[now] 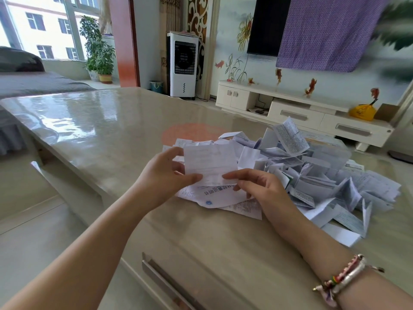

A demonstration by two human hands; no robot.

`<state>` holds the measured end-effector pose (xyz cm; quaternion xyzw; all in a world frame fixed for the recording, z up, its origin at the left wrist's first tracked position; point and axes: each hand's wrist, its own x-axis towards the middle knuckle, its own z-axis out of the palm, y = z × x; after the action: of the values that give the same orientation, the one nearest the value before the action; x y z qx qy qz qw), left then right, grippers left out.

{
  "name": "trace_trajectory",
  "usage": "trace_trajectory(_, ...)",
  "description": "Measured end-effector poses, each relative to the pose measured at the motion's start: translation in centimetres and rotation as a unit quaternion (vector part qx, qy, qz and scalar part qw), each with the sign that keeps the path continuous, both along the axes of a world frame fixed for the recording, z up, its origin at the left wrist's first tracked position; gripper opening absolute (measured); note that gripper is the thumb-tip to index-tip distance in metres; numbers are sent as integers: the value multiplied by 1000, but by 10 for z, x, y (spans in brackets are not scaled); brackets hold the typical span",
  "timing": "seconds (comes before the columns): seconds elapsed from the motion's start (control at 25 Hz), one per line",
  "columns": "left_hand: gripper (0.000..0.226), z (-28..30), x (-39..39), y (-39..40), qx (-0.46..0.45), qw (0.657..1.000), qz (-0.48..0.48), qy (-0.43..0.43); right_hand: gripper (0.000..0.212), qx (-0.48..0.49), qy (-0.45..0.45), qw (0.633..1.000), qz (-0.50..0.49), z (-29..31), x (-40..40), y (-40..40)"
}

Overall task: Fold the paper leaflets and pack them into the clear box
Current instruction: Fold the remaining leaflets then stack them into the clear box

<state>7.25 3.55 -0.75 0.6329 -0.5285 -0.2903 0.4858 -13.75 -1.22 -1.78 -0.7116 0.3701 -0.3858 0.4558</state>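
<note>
A thin white leaflet point(210, 163) is held upright above the table between both hands. My left hand point(165, 175) pinches its lower left edge with thumb and fingers. My right hand point(259, 186) pinches its lower right corner. Under the hands lie flat leaflets point(221, 196) with blue print. A big loose pile of folded and crumpled leaflets point(312, 175) spreads to the right. The clear box point(330, 151) stands behind the pile, mostly hidden by paper.
The glossy beige table point(100, 135) has a drawer handle point(165, 280) on its near side. A white TV cabinet point(290, 108) and a standing air cooler point(182, 63) are beyond the table. A pink round mark point(190, 132) shows on the tabletop behind the papers.
</note>
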Motion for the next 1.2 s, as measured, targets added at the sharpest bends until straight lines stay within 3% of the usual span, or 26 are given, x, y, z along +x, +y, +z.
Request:
trace_trajectory(0.16,40,-13,-6,-6,41,995,35,-78,30,-17,67,997,-40,-7,2,-3)
trace_trajectory(0.32,64,-21,-14,-4,44,966,61,-246,13,-68,162,983,-45,-11,4,-2)
trace_trajectory(0.4,67,-23,-13,-3,50,948,52,-311,3,-130,255,956,-60,-11,6,0)
trace_trajectory(0.52,51,-22,-14,0,33,928,28,-370,13,-206,352,909,-83,-16,7,0)
trace_trajectory(0.72,35,-27,-18,5,-5,889,-10,-458,18,-321,316,892,-35,-16,7,2)
trace_trajectory(1.0,39,-34,-22,4,9,885,13,-466,46,-297,371,880,14,-16,7,8)
trace_trajectory(1.2,37,-34,-25,4,3,885,30,-465,37,-307,362,880,6,-16,9,8)
